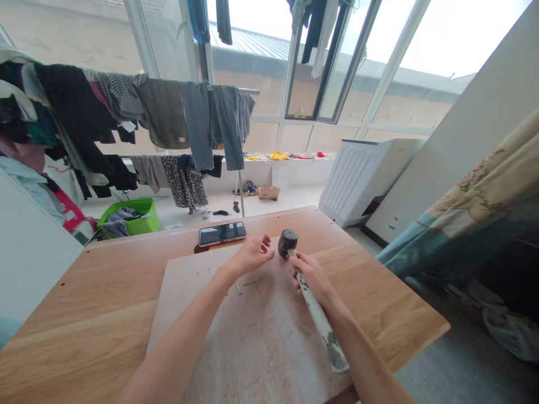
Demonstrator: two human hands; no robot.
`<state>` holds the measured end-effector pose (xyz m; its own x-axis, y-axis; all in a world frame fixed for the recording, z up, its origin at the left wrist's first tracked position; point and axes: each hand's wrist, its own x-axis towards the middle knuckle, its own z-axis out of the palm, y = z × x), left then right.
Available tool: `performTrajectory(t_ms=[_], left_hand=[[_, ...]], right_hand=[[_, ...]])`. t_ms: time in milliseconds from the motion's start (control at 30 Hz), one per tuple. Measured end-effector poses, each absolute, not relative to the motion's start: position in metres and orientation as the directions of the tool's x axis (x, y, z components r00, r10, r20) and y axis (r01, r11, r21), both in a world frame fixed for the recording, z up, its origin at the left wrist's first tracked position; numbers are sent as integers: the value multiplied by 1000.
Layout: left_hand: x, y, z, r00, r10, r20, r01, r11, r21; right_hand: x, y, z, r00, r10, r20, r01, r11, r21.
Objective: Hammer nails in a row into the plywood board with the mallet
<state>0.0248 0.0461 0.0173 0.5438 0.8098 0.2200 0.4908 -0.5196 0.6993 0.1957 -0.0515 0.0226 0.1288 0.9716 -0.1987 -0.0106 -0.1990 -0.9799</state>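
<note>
My right hand (310, 275) grips a rubber mallet (315, 314) high on its worn white handle, just below the dark head. The head stands over the far right part of a pale wooden board (236, 348), and the handle slants back toward me along my forearm. Beside the mallet head, my left hand (253, 253) is closed, its thumb and index finger pinched close to the board. Whatever sits in that pinch is too small to make out. Loose nails (249, 283) lie on the board below my left wrist.
The board rests on a wooden table (105, 314). Behind my left hand lies a phone (222, 233). Past the table are a green basket (130, 217) of clothes, a laden drying rack (252, 91), a small cardboard box (268, 193) and a white cabinet-like unit (357, 174). A curtain (463, 196) hangs right.
</note>
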Motion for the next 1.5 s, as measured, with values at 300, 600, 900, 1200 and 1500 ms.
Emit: performTrajectory(t_ms=[300,600,900,1200,1500], left_hand=[[-8,17,60,760,644,-93,643,-721,259],[-5,20,40,737,632,238,466,-732,497],[3,36,-7,336,840,426,242,-514,823],[5,32,-4,393,841,373,293,-499,815],[10,32,-6,377,861,340,318,-465,826]], right_hand=[[196,-51,15,181,952,-248,111,-271,-956],[195,-48,11,198,957,-214,163,-247,-955],[195,-45,7,215,933,-290,243,-338,-909],[203,-39,18,188,917,-353,436,-399,-807],[210,-36,23,141,960,-240,648,-273,-711]])
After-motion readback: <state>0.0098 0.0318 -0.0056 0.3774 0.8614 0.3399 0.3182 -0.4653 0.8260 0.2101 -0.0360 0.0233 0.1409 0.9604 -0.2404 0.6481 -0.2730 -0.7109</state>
